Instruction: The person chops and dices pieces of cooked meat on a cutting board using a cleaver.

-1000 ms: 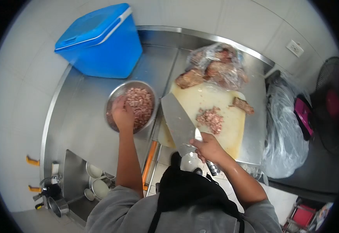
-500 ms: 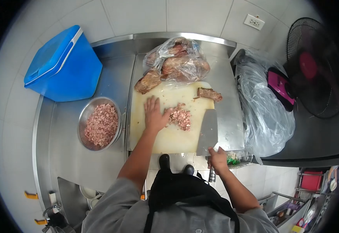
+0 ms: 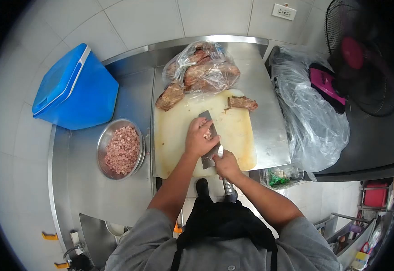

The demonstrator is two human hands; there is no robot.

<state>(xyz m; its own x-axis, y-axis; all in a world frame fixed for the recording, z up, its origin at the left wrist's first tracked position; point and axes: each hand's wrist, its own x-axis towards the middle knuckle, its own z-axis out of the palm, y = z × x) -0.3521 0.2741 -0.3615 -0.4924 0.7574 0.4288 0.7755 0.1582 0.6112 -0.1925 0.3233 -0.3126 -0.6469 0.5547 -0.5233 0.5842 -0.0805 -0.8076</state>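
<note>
My right hand [image 3: 226,165] is wrapped round the handle of a wide-bladed cleaver [image 3: 208,161], whose blade lies slanted low over the white cutting board [image 3: 174,149]. My left hand [image 3: 199,137] rests over the blade, thumb and fingers apart, around a little heap of diced meat [image 3: 207,134]. Most of that heap is hidden under the hand. A brown-crusted piece of meat [image 3: 242,103] lies at the board's far right corner. Another chunk [image 3: 170,96] sits at the far left, beside a clear plastic bag of meat [image 3: 211,76].
Left of the board, a metal bowl [image 3: 101,158] holds a lot of diced meat. Behind it stands a blue cooler [image 3: 88,90]. To the right are crumpled plastic sheeting [image 3: 312,131] and a black fan [image 3: 364,77] with pink parts. The steel counter [image 3: 274,144] borders the board.
The cleaver has moved left from the board's right edge to the diced meat. My left hand has shifted right onto the meat and blade. The view has turned slightly.
</note>
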